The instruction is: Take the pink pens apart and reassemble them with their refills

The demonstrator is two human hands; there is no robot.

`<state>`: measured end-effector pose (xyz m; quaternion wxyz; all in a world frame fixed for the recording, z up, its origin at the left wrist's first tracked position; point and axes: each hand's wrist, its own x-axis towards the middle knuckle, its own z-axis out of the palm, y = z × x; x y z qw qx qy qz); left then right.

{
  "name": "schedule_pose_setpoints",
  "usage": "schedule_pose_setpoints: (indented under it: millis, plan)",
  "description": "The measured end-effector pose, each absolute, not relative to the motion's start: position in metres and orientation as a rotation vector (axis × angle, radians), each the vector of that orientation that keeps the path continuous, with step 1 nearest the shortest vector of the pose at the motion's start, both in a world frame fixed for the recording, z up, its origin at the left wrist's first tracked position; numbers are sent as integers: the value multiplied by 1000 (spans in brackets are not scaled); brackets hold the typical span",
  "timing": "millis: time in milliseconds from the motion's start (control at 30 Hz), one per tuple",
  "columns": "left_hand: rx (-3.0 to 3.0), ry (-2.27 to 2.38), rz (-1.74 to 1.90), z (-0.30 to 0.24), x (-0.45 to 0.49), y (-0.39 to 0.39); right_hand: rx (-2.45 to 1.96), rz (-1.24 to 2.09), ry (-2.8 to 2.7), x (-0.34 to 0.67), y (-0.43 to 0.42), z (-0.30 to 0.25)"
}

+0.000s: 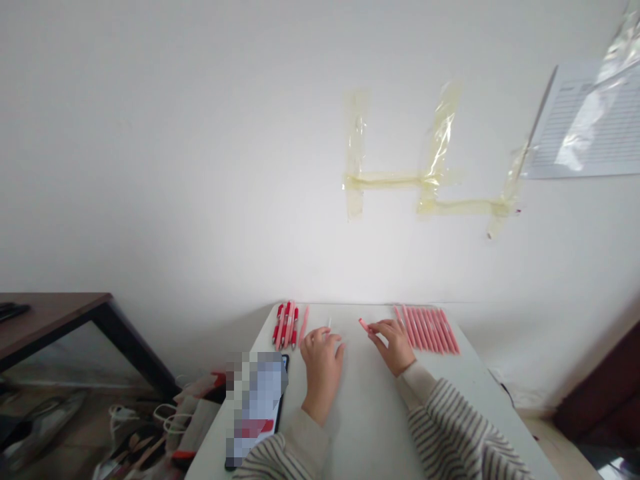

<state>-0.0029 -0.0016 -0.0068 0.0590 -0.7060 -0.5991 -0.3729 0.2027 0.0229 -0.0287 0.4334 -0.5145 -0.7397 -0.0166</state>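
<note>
Between thumb and fingers, my right hand (393,343) pinches a short pink pen part (363,325); its lower end is hidden by the fingertips. My left hand (323,367) hovers over or rests on the table with fingers bent and thumb apart. Just beyond its fingertips shows a small thin whitish piece (329,323), whose kind I cannot make out. A single pink pen (305,321) lies beside the left fingers, partly covered by them. Right of my right hand, several pink pens (431,330) lie side by side in a row.
A bunch of red and pink pens (286,327) lies at the back left of the white table (370,413). A phone (257,407) rests along the left edge. The wall (225,167) stands right behind the table. Bags (187,420) and a brown desk (55,320) are at left.
</note>
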Motion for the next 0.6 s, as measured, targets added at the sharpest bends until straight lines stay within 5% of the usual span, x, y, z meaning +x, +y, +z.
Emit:
schedule_pose_setpoints:
  millis: [600]
  plan:
    - [-1925, -2052, -733, 5, -8, -12, -1255, 96, -1712, 199, 21, -24]
